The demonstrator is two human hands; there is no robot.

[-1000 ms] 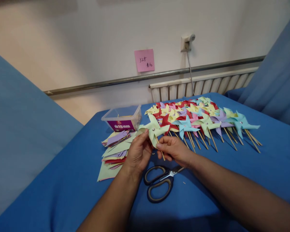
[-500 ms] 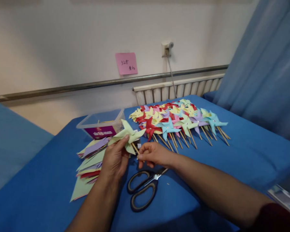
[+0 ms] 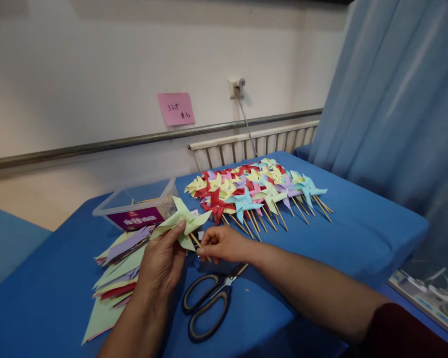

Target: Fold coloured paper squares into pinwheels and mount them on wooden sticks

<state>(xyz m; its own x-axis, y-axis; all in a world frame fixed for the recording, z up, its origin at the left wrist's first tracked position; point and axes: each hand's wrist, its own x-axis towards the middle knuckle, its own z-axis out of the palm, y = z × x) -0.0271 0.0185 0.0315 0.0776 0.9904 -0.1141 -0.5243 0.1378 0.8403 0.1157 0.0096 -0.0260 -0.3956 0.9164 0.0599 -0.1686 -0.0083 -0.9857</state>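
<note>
1. In the head view, taking my clock from the pale green paper pinwheel (image 3: pixel 184 215), I see it held between the two hands, its wooden stick (image 3: pixel 194 239) slanting down between four and five o'clock.
2. The left hand (image 3: pixel 163 258), at seven, grasps the pinwheel by its paper blades, thumb laid over them.
3. The right hand (image 3: pixel 223 243), at four, pinches the stick between thumb and fingers, below the paper.
4. Over at five, below both hands, a pair of dark-handled scissors (image 3: pixel 226 293) lies on the blue cloth (image 3: pixel 343 233), handles toward seven and blades toward two.
5. At eight, a stack of coloured paper sheets (image 3: pixel 125 248) lies beside the left hand and forearm; beyond it, near ten, is a clear plastic box (image 3: pixel 134 219) with a purple label.
6. Around two, finished pinwheels (image 3: pixel 243 201) crowd together in red, yellow, blue, purple and pink, sticks pointing mostly toward five.
7. Straight up at twelve, a pink note (image 3: pixel 176 109) is on the wall.
</note>
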